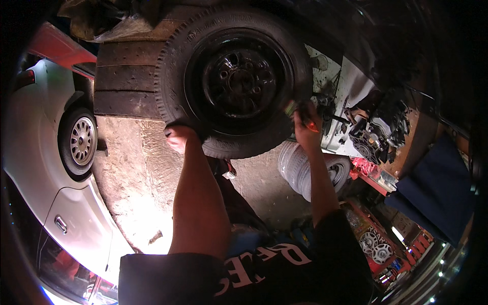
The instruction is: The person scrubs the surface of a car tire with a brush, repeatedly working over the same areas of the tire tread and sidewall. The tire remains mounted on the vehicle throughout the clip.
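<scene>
A tyre (228, 146) on a black steel wheel rim (242, 122) lies on a worn wooden plank bench (127, 78), its outer face turned up towards me. With curled fingers, my left hand (181, 137) grips the tyre's near left edge at the tread. My right hand (307, 133) is closed around a small brush (291, 108) with pale greenish bristles and an orange part on its handle. Those bristles are at the right sidewall, close to the rim; blur hides whether they touch. The rim's face looks dark and glossy, with bolt holes around its centre opening.
A silver car (45, 152) stands to the left on a concrete floor (126, 164). Several stacked wheels (293, 167) stand below my right forearm. Metal engine parts (377, 131) cover a surface at right, near a dark blue cloth (434, 190) and a red tool cart (381, 244).
</scene>
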The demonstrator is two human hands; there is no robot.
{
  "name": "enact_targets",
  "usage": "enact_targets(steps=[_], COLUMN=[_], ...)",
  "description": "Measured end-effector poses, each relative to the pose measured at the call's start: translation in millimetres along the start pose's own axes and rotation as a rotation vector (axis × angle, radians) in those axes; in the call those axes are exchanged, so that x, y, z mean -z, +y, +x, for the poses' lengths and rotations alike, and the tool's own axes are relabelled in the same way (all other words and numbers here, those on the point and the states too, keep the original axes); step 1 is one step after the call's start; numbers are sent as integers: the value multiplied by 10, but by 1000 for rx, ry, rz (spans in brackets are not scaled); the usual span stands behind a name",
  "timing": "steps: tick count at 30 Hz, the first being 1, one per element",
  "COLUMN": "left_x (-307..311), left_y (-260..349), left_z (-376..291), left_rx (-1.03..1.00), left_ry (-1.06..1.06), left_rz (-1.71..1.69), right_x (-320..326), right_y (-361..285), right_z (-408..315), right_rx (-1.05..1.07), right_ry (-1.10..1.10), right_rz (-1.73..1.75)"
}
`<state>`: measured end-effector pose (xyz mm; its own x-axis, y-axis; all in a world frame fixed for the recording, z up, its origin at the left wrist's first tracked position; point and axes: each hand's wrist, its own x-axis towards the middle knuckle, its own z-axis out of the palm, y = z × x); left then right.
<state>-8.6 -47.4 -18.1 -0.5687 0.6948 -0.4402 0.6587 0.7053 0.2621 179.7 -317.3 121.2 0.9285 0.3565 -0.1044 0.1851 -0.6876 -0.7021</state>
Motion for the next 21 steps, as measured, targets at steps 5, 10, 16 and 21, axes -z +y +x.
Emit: enact_targets(steps=[5,10,16,21], left_x=[16,63,30,20], left_y=[39,74,27,32], left_z=[-50,-39,-83,7], left_rx=[-20,70,-68,95], left_ry=[-38,-18,-33,-5], left_rz=[49,-41,105,-47], right_x=[-82,-11,-114,-156], right_y=[-36,-74,165,82], right_z=[-180,-127,-337,-33], right_rx=[140,-1,43,24], right_ry=[-94,-173,-352,-110], right_rz=[-201,19,4,-100])
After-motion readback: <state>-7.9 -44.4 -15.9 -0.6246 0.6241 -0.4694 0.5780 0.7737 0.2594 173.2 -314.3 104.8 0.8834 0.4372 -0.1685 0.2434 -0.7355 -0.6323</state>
